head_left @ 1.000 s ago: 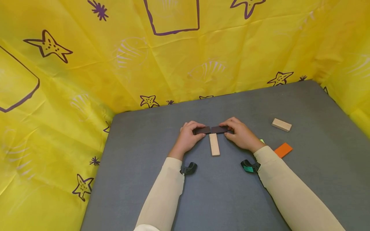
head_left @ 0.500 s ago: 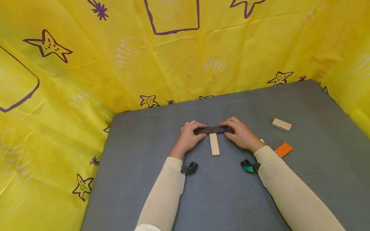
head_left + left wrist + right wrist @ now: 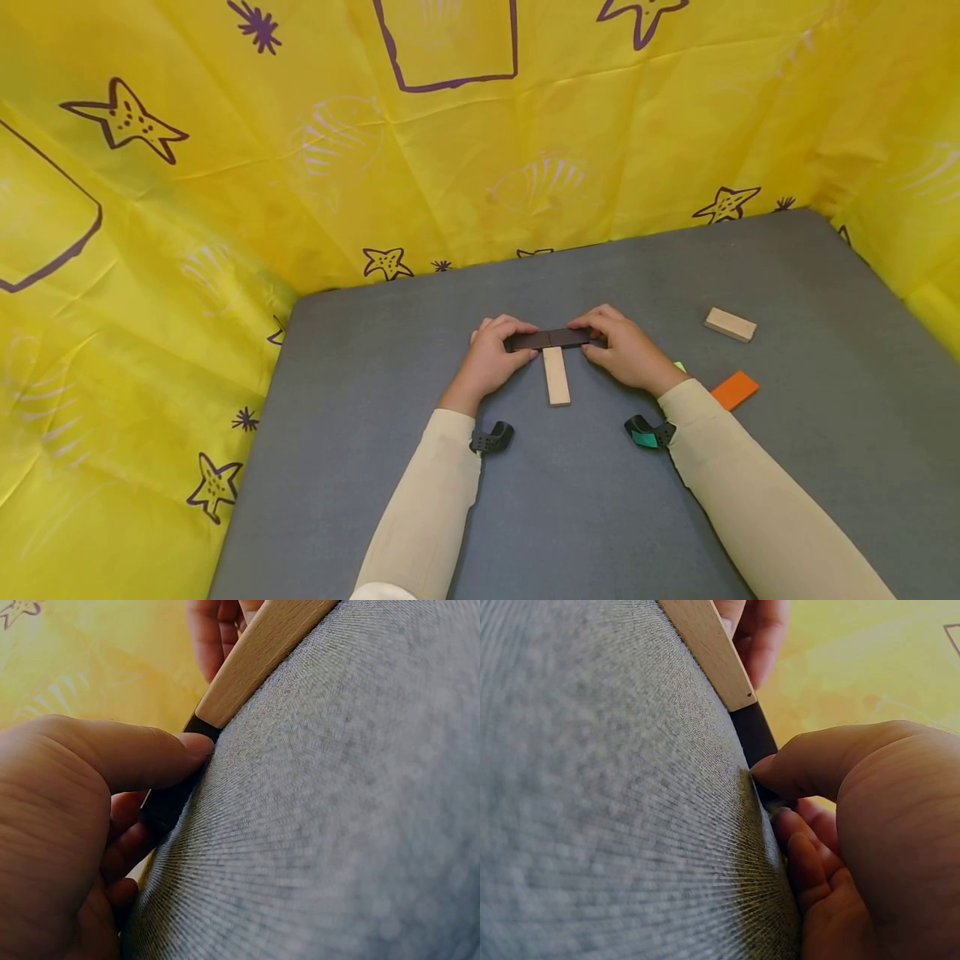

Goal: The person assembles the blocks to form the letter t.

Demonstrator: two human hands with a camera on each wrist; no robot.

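Two black wooden blocks lie end to end on the grey table, their short ends meeting. My left hand (image 3: 489,360) pinches the left black block (image 3: 531,341) between thumb and fingers. With the same kind of pinch, my right hand (image 3: 626,350) holds the right black block (image 3: 567,337) near its outer end. Below where they meet lies a plain wooden block (image 3: 557,377), pointing toward me, so the three form a T. In the left wrist view my thumb presses the near side of the black block (image 3: 171,801), beside the wooden block (image 3: 259,656).
To the right, an orange block (image 3: 736,389) lies partly behind my right forearm, with a bit of a light green block (image 3: 679,366) showing. Another plain wooden block (image 3: 731,324) is farther back. A yellow patterned cloth (image 3: 465,167) hangs behind the grey table (image 3: 360,400).
My left hand has slid the left black block slightly right, and the gap between the two black blocks has closed. The right hand has stayed in place.
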